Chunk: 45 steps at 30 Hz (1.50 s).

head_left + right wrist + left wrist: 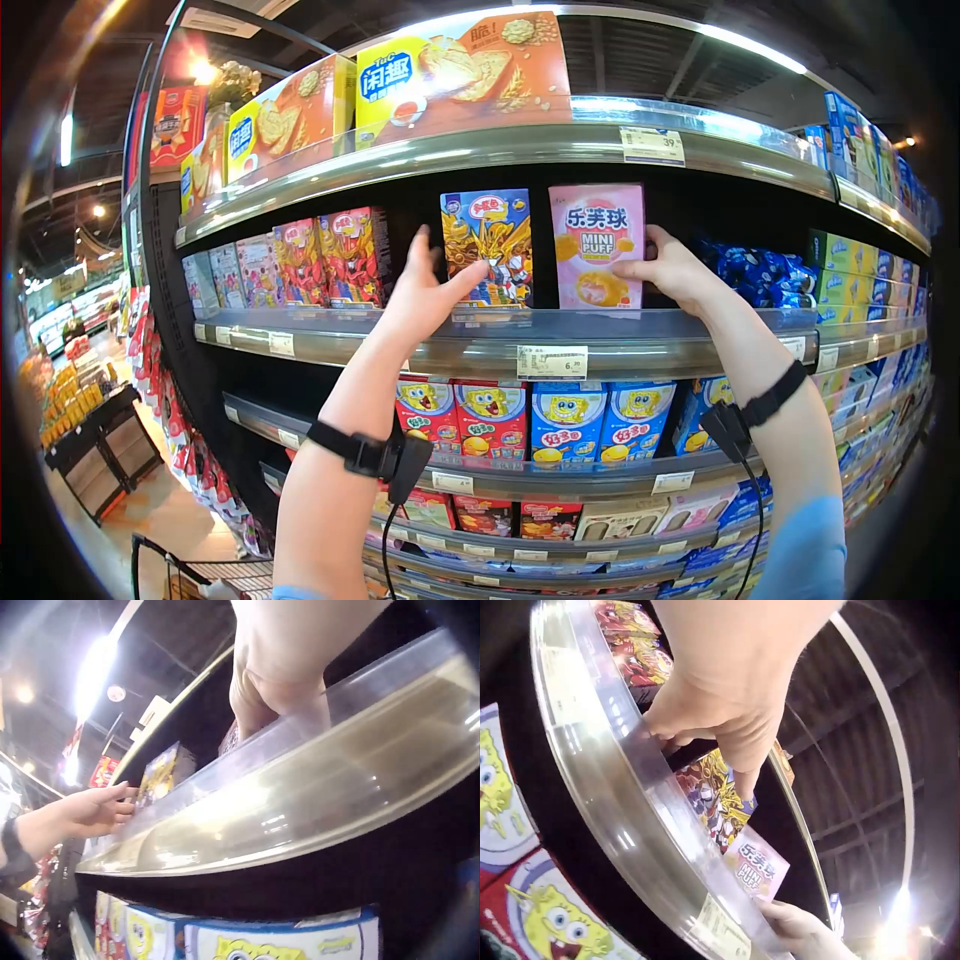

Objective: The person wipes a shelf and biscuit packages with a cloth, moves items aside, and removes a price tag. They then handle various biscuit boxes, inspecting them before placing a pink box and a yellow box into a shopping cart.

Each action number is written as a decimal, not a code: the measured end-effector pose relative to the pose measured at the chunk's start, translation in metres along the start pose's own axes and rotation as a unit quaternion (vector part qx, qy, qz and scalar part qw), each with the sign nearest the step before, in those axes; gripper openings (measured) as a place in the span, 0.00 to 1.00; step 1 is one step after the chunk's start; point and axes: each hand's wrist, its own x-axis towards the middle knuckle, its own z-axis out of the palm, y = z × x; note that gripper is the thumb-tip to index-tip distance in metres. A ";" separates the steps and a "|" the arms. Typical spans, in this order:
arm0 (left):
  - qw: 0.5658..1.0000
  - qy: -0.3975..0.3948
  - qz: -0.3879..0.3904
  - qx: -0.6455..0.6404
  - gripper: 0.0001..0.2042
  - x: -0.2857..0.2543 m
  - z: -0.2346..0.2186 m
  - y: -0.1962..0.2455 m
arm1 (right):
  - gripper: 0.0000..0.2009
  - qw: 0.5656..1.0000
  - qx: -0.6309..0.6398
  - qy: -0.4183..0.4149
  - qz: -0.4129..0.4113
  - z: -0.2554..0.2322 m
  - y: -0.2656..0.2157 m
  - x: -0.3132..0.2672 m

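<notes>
On the middle shelf stands a blue and gold snack box (500,225) printed with an armoured cartoon figure. My left hand (425,295) is spread around its left side, the thumb in front of the box face and the fingers beside it, a dark gap showing between. To the right, a pink MINI PUFF box (597,225) stands upright at the shelf's front lip. My right hand (685,270) grips its right edge, thumb across the front and fingers along the side. In the left wrist view, the pink box (757,862) is beside the blue and gold one.
Red snack boxes (350,255) line the shelf at left; blue packets (760,275) lie at right. A clear lip (600,325) runs along the shelf front. Large yellow and orange cartons (470,80) sit above, SpongeBob boxes (560,420) below. A cart (190,570) is at lower left.
</notes>
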 end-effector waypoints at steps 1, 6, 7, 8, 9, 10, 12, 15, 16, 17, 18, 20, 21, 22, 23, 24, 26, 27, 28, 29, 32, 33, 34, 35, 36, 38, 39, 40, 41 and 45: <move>1.000 -0.028 -0.012 0.002 0.52 0.005 0.003 0.000 | 0.35 0.998 -0.051 0.017 -0.037 0.003 -0.005 -0.008; 0.998 0.000 0.004 -0.062 0.31 -0.003 0.011 -0.003 | 0.29 0.943 -0.075 0.102 -0.307 0.018 0.011 -0.023; 0.991 0.084 0.105 -0.025 0.24 -0.010 0.016 -0.009 | 0.29 0.929 -0.081 0.132 -0.335 0.023 0.010 -0.031; 0.971 0.146 0.189 0.007 0.26 -0.023 0.017 -0.015 | 0.29 0.913 -0.088 0.163 -0.364 0.025 0.005 -0.043; 0.954 0.177 0.242 0.024 0.28 -0.042 0.013 -0.014 | 0.30 0.839 -0.161 0.213 -0.475 0.027 -0.004 -0.057; 0.932 0.208 0.294 0.040 0.29 -0.062 0.010 -0.015 | 0.30 0.800 -0.147 0.216 -0.541 0.031 -0.007 -0.068; 0.890 0.236 0.382 0.077 0.27 -0.094 -0.008 -0.036 | 0.31 0.770 -0.134 0.213 -0.587 0.046 -0.002 -0.093; 0.831 0.296 0.409 0.234 0.33 -0.181 -0.026 -0.029 | 0.32 0.788 -0.128 0.064 -0.598 0.071 0.017 -0.137; 0.831 0.299 0.429 0.187 0.35 -0.204 -0.028 -0.033 | 0.32 0.824 -0.119 -0.021 -0.553 0.081 0.024 -0.156; 0.832 0.298 0.430 0.188 0.35 -0.322 -0.090 -0.088 | 0.28 0.786 -0.122 -0.021 -0.605 0.101 0.028 -0.169; 0.856 0.303 0.383 0.173 0.35 -0.332 -0.076 -0.094 | 0.25 0.745 -0.125 -0.023 -0.655 0.124 0.031 -0.181; 0.897 0.312 0.278 0.142 0.34 -0.356 -0.087 -0.100 | 0.23 0.769 -0.125 -0.079 -0.622 0.163 0.040 -0.209; 0.912 0.319 0.222 0.127 0.34 -0.370 -0.093 -0.103 | 0.22 0.775 -0.137 -0.138 -0.601 0.180 0.049 -0.215; 0.924 0.327 0.164 0.112 0.34 -0.385 -0.100 -0.105 | 0.22 0.778 -0.147 -0.198 -0.579 0.198 0.059 -0.223; 0.931 0.335 0.103 0.097 0.34 -0.403 -0.107 -0.106 | 0.24 0.835 -0.071 -0.203 -0.507 0.224 0.060 -0.239; 0.933 0.347 0.041 0.083 0.34 -0.423 -0.115 -0.105 | 0.29 0.847 -0.017 -0.237 -0.476 0.246 0.067 -0.245; 0.920 0.378 -0.088 0.055 0.34 -0.471 -0.134 -0.098 | 0.35 0.878 0.059 -0.293 -0.374 0.294 0.078 -0.264; 0.904 0.397 -0.154 0.040 0.34 -0.498 -0.144 -0.090 | 0.37 0.898 0.083 -0.306 -0.304 0.317 0.079 -0.275; 0.882 0.417 -0.220 0.024 0.35 -0.526 -0.154 -0.078 | 0.39 0.913 0.103 -0.322 -0.230 0.337 0.079 -0.287; 0.866 0.441 -0.231 0.038 0.32 -0.545 -0.162 -0.073 | 0.37 0.924 0.121 -0.316 -0.179 0.355 0.077 -0.298; 0.785 0.543 -0.297 -0.030 0.26 -0.595 -0.191 -0.061 | 0.36 0.898 0.214 -0.378 0.068 0.414 0.091 -0.325; 0.752 0.556 -0.352 -0.037 0.25 -0.614 -0.202 -0.059 | 0.35 0.882 0.207 -0.406 0.120 0.432 0.099 -0.331; 0.713 0.569 -0.407 -0.044 0.23 -0.635 -0.213 -0.056 | 0.34 0.862 0.198 -0.434 0.174 0.450 0.104 -0.337; 0.700 0.567 -0.430 -0.065 0.22 -0.651 -0.222 -0.050 | 0.32 0.844 0.196 -0.451 0.211 0.468 0.109 -0.345; 0.686 0.565 -0.450 -0.087 0.21 -0.665 -0.228 -0.046 | 0.31 0.826 0.193 -0.468 0.247 0.484 0.110 -0.352; 0.674 0.570 -0.455 -0.116 0.18 -0.683 -0.235 -0.040 | 0.29 0.770 0.246 -0.487 0.331 0.505 0.092 -0.364; 0.659 0.572 -0.476 -0.110 0.18 -0.686 -0.239 -0.035 | 0.28 0.772 0.247 -0.487 0.326 0.517 0.088 -0.369; 0.648 0.568 -0.496 -0.107 0.18 -0.689 -0.242 -0.032 | 0.28 0.746 0.281 -0.482 0.364 0.531 0.090 -0.375; 0.643 0.563 -0.508 -0.111 0.18 -0.696 -0.246 -0.034 | 0.28 0.739 0.279 -0.488 0.372 0.542 0.092 -0.379; 0.652 0.556 -0.501 -0.122 0.17 -0.699 -0.264 -0.047 | 0.28 0.723 0.311 -0.469 0.401 0.581 0.075 -0.390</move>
